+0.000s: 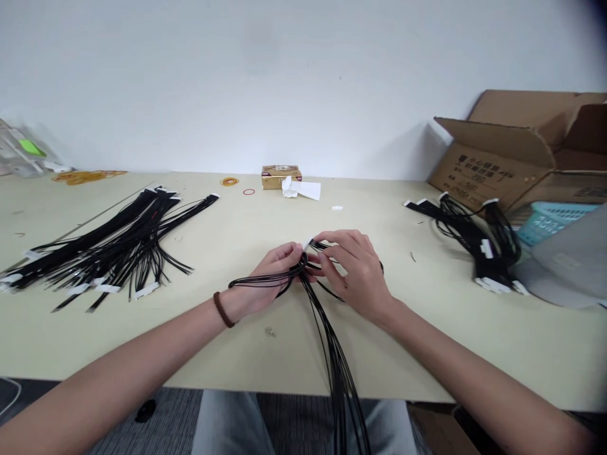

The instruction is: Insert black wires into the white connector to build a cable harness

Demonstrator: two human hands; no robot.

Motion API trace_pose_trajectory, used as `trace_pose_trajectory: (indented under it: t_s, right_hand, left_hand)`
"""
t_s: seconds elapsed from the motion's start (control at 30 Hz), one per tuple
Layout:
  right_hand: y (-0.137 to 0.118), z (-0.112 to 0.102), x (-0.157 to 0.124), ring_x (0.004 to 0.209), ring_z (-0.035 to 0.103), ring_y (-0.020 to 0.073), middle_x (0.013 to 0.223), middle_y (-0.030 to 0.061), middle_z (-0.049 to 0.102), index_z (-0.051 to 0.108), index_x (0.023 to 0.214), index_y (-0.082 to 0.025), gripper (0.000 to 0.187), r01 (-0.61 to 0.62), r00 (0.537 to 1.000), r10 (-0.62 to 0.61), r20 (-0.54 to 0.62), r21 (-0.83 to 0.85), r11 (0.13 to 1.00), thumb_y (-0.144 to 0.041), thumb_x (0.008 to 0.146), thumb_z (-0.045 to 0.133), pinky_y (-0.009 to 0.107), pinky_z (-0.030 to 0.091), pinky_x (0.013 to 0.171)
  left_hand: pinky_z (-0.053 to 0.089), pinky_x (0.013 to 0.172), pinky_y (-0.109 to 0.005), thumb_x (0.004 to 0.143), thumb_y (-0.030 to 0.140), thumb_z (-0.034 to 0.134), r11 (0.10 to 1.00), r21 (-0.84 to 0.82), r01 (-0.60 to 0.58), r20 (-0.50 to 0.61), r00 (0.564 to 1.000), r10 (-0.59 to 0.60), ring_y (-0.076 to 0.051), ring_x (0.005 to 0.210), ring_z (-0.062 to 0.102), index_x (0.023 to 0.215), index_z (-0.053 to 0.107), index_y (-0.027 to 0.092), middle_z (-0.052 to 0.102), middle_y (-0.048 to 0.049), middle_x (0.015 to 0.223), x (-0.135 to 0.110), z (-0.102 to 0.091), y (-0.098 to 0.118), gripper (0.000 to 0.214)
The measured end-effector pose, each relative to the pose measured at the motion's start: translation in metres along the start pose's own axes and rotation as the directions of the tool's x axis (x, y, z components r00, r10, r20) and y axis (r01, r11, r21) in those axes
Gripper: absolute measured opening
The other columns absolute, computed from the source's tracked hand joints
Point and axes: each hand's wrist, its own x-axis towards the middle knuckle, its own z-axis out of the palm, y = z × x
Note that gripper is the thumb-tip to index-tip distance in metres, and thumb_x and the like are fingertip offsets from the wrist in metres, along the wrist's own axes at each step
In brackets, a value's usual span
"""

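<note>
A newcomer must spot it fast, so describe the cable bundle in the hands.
Find the pale table against the wall. Near its middle, between the left hand and right hand, is the black cable bundle. Unlike the left cable pile and right cable pile, its strands hang past the table's front edge.

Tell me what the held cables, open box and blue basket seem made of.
Held cables: probably plastic-sheathed, smooth black with a slight sheen. Open box: matte brown cardboard, by its creased flaps and printing. Blue basket: likely plastic, smooth-looking, with regular cut-outs.
</note>
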Motion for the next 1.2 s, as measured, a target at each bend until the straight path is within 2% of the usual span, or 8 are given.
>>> trace_pose_trajectory:
  t_s: [0.7, 1.07, 1.2]
  right_hand:
    - [0.0015, 0.0022, -0.0024, 0.084, 0.052, 0.0165, 0.096, 0.0038, 0.062, 0.051, 0.077, -0.02, 0.011, -0.025, 1.0, 0.025, -0.01, 0.027, 0.999, -0.009, 0.081, 0.05, 0.032, 0.039, 0.07]
    - [0.0002, 0.0036, -0.0031, 0.08, 0.05, 0.016, 0.09, 0.0053, 0.06, 0.052, 0.076, -0.019, 0.011, -0.013, 1.0, 0.013, -0.013, 0.013, 1.0, -0.009, 0.08, 0.05, 0.032, 0.041, 0.067]
    - [0.0019, 0.0052, -0.0035, 0.081, 0.051, 0.0167, 0.091, 0.0058, 0.06, 0.052, 0.076, -0.019, 0.01, -0.013, 1.0, 0.013, -0.011, 0.025, 1.0, -0.009, 0.08, 0.051, 0.034, 0.044, 0.069]
  left_hand:
    - [0.047, 0.066, -0.027, 0.081, 0.037, 0.055, 0.997, 0.073, -0.009, -0.032, 0.999, 0.012, -0.014, 0.072, 0.062, 0.08, 0.059, 0.013, 0.065, -0.0063, 0.081, -0.0007, 0.0029, 0.0004, 0.025]
    - [0.047, 0.063, -0.025, 0.08, 0.035, 0.056, 0.998, 0.062, -0.001, -0.067, 0.998, 0.006, -0.011, 0.063, 0.059, 0.08, 0.059, 0.012, 0.064, -0.004, 0.073, -0.0003, 0.0045, -0.0001, 0.023]
    - [0.048, 0.064, -0.025, 0.081, 0.035, 0.055, 0.998, 0.059, -0.01, -0.039, 0.999, 0.013, -0.012, 0.065, 0.06, 0.079, 0.059, 0.012, 0.065, -0.0047, 0.075, -0.0008, 0.0027, -0.0006, 0.023]
